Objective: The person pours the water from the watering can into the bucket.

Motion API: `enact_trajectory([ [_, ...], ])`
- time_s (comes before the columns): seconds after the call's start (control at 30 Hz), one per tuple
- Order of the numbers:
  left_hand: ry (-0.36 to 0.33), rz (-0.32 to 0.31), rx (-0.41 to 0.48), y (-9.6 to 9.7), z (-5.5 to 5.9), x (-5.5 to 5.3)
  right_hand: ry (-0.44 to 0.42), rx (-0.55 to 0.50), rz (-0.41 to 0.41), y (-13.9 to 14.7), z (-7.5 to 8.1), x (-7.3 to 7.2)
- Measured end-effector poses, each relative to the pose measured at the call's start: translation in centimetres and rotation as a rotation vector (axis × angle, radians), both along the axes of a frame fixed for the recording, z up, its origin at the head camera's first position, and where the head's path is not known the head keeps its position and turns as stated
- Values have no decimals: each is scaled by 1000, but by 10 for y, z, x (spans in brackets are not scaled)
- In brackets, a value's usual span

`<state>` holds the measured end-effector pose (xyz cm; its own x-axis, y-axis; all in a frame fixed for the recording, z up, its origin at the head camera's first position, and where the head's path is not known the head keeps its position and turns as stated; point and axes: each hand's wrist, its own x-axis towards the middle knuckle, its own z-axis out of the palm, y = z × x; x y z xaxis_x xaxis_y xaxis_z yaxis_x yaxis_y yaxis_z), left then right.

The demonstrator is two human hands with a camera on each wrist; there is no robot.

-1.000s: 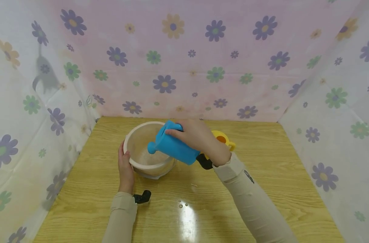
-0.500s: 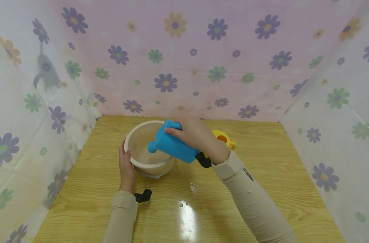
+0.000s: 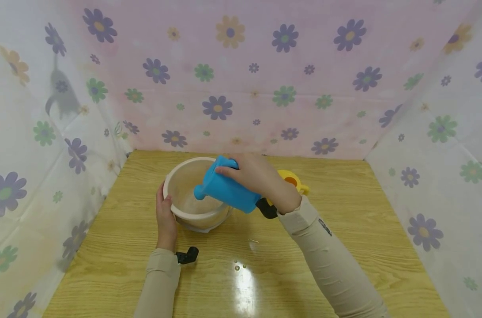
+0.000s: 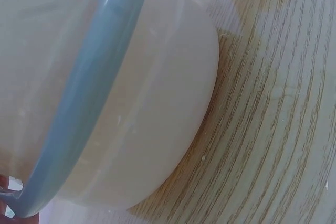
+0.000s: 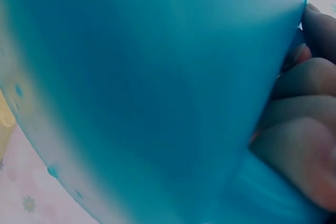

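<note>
A cream bucket [image 3: 181, 183] stands at the left middle of the table, its grey-blue bail handle [image 4: 84, 87] hanging down its side. My left hand [image 3: 166, 223] grips the bucket's left side, thumb at the rim. Over the right part of the bucket, a blue watering can [image 3: 231, 190] is tilted, its round spout head pointing down into the bucket. My right hand [image 3: 254, 174] holds the can by its handle, and in the right wrist view the fingers [image 5: 304, 82] curl around that handle. Whether water is flowing from the spout cannot be made out.
Partly behind my right wrist is a yellow container [image 3: 291, 177] with a side handle and an orange inside. Water drops [image 3: 237, 267] lie on the wooden table [image 3: 344, 247] in front. Flower-patterned cloth walls [image 3: 249, 110] enclose the back and both sides.
</note>
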<state>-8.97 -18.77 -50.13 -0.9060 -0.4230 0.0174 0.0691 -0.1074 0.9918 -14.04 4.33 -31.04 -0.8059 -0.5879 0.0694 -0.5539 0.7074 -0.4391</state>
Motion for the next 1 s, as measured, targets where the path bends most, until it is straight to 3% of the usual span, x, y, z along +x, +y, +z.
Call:
enact_trajectory([
  [0.77, -7, -14, -11, 1, 1, 1, -18, 58, 33, -4, 2, -5],
  [1.0, 0, -10, -11, 2, 5, 1, -6, 27, 55, -2, 3, -8],
])
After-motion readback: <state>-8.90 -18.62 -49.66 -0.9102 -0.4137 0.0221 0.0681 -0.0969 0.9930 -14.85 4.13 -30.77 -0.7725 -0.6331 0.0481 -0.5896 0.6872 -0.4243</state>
